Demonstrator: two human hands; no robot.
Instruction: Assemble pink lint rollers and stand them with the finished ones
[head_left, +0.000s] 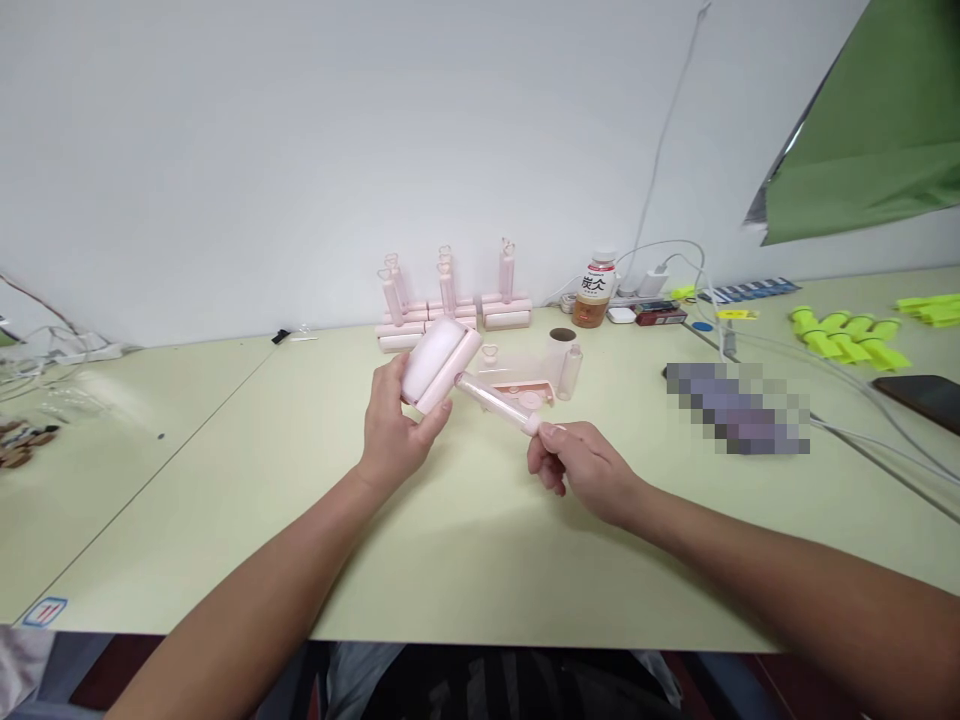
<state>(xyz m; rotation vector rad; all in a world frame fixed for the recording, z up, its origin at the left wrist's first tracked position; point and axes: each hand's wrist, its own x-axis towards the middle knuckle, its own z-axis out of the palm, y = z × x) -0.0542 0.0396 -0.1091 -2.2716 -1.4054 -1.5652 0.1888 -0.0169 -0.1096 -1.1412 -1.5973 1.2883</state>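
A pale green table point(465, 560) spans the view beneath both hands, meeting a white wall beyond them. Past the right hand, at the far right corner, a green sheet point(870, 130) hangs above the table edge. Well to the right of the right hand lies a group of bright yellow-green rollers point(851, 335), and nearer, a blurred purple patch point(739, 408) and a dark phone point(926, 398).

Directly beyond the hands, against the wall, stands a row of assembled pink lint rollers point(446, 305) with handles upright. Beyond the right hand stands a brown drink bottle point(595, 290), with white chargers and cables beside it. Between that row and the hands lies an open pink case point(521, 380) with a small clear tube point(570, 370) just beside it.

The left hand point(394, 425) is closed around the pink roller head point(441, 365), held above the table and tilted. The right hand point(585, 470) pinches the end of the translucent pink handle point(499, 403) between narrow fingertips. The handle runs from the right hand up to the roller head and meets it there.
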